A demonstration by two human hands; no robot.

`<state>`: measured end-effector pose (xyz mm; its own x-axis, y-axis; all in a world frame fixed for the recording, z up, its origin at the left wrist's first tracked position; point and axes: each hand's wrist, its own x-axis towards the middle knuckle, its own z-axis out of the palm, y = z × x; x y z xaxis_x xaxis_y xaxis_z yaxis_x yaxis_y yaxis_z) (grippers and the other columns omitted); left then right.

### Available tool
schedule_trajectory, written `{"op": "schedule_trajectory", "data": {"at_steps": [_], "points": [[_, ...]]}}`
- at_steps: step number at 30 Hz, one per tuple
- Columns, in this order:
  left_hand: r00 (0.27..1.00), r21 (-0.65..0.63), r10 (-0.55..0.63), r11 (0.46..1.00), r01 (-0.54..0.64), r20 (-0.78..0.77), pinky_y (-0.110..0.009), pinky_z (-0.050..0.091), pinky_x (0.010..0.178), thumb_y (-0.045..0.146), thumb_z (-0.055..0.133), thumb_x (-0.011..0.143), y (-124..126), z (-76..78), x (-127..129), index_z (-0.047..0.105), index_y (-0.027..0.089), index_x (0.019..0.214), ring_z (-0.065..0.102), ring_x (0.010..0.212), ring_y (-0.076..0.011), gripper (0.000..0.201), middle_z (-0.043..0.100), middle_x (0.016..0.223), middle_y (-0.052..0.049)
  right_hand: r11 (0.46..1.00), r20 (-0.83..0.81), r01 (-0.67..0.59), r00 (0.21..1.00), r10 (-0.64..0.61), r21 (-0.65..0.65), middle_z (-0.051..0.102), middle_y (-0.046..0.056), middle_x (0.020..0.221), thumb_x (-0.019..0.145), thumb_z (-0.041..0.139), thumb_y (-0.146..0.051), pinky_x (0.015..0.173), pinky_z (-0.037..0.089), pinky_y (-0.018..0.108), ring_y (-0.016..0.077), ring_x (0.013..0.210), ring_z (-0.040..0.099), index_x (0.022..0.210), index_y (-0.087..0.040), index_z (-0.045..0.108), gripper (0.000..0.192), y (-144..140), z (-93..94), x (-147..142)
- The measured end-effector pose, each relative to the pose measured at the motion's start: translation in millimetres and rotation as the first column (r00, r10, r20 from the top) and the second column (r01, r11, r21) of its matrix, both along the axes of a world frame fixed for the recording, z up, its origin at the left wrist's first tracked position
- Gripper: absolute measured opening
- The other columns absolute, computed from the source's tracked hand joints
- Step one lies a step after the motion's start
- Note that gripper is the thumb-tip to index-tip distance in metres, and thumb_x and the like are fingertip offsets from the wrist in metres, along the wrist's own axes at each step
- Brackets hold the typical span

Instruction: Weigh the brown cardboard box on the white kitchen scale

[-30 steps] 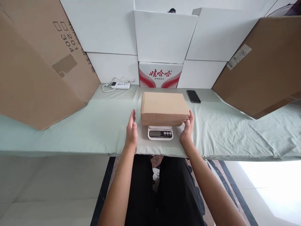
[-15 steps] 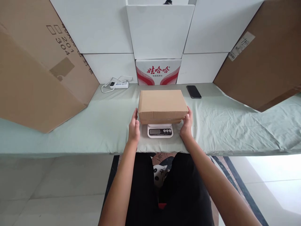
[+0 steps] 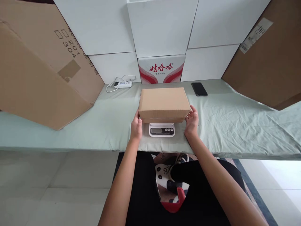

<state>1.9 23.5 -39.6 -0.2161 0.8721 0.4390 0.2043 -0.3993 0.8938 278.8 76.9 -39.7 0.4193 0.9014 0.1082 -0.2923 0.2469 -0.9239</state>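
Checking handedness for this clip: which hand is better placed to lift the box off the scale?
Neither clearly: the left hand and right hand each touch a lower corner of the box on the scale, so a two-handed lift looks likeliest.

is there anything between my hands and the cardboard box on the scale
Nothing visible. The left hand and right hand sit at the two ends of the cardboard box, fingers at its lower corners. The box rests on the scale, with only bare cloth beside it.
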Motion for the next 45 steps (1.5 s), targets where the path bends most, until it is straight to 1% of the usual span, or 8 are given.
{"op": "schedule_trajectory", "data": {"at_steps": [12,17,24,29,33,36,40,45], "points": [[0.999,0.020,0.025,0.999,-0.026,0.038,-0.051,0.041,0.138,0.089,0.047,0.101,4.7,-10.6,-3.8,0.061,0.026,0.163,0.056,0.164,-0.0365,0.090,0.063,0.170,-0.017,1.000,-0.023,-0.017,1.000,0.017,0.009,0.071,0.011,0.124,0.085,0.059,-0.081,0.098,0.052,0.043,0.0240,0.107,0.069,0.128,-0.023,0.066,0.073,-4.4,8.7,-1.4],[0.993,-0.008,0.066,0.998,-0.065,0.097,-0.051,0.041,0.139,0.091,0.045,0.100,7.5,-9.3,-3.6,0.061,0.027,0.164,0.052,0.168,-0.0342,0.093,0.061,0.173,-0.016,0.999,0.014,-0.023,1.000,0.022,0.026,0.071,0.014,0.138,0.090,0.052,-0.080,0.115,0.051,0.054,0.0295,0.127,0.069,0.133,-0.025,0.065,0.071,-6.1,17.1,-3.3],[0.970,-0.063,0.079,0.996,-0.066,0.229,-0.049,0.046,0.137,0.093,0.033,0.102,21.1,2.8,3.5,0.058,0.029,0.167,0.049,0.170,-0.0330,0.095,0.054,0.180,-0.012,0.994,0.064,-0.105,0.992,0.106,-0.010,0.070,0.015,0.156,0.097,0.050,-0.077,0.132,0.042,0.066,0.0359,0.154,0.062,0.152,-0.026,0.061,0.075,-16.8,46.2,-4.8],[0.964,-0.071,0.103,0.994,-0.088,0.244,-0.051,0.041,0.141,0.092,0.033,0.103,18.7,4.6,21.0,0.067,0.023,0.159,0.048,0.170,-0.0351,0.095,0.068,0.167,-0.014,0.976,0.192,-0.218,0.958,0.211,0.016,0.065,0.008,0.167,0.104,0.043,-0.078,0.141,0.035,0.063,0.0329,0.165,0.052,0.163,-0.033,0.058,0.075,-33.5,48.0,-15.3],[0.959,-0.070,0.068,0.996,-0.050,0.276,-0.053,0.039,0.142,0.095,0.037,0.100,23.4,14.8,24.7,0.073,0.024,0.151,0.053,0.167,-0.0370,0.094,0.074,0.158,-0.014,0.977,0.314,-0.174,0.941,0.127,0.126,0.063,0.004,0.167,0.106,0.045,-0.077,0.146,0.030,0.057,0.0315,0.169,0.047,0.161,-0.036,0.061,0.071,-38.0,50.8,-23.6],[0.960,-0.008,0.014,1.000,-0.012,0.281,-0.052,0.037,0.144,0.096,0.037,0.099,49.5,30.9,18.5,0.071,0.024,0.152,0.050,0.169,-0.0370,0.096,0.074,0.158,-0.013,0.968,0.362,-0.155,0.929,0.075,0.199,0.063,0.004,0.165,0.106,0.042,-0.079,0.146,0.029,0.058,0.0316,0.170,0.045,0.161,-0.038,0.060,0.071,-21.5,69.0,-27.1],[0.954,0.016,-0.072,0.997,0.071,0.292,-0.056,0.041,0.141,0.098,0.036,0.097,107.9,43.5,11.8,0.068,0.022,0.155,0.049,0.169,-0.0398,0.100,0.073,0.157,-0.015,0.930,0.440,-0.148,0.898,-0.016,0.335,0.060,0.002,0.169,0.105,0.045,-0.080,0.145,0.028,0.062,0.0318,0.170,0.043,0.159,-0.041,0.061,0.069,30.7,89.7,-29.5],[0.943,-0.078,-0.043,0.994,0.073,0.329,-0.053,0.042,0.139,0.101,0.038,0.094,152.0,23.5,15.6,0.069,0.020,0.151,0.052,0.167,-0.0393,0.104,0.067,0.167,-0.017,0.934,0.443,-0.165,0.897,0.008,0.317,0.060,0.005,0.169,0.096,0.050,-0.087,0.146,0.025,0.061,0.0334,0.169,0.042,0.157,-0.034,0.060,0.082,93.2,59.2,-29.0]]}}
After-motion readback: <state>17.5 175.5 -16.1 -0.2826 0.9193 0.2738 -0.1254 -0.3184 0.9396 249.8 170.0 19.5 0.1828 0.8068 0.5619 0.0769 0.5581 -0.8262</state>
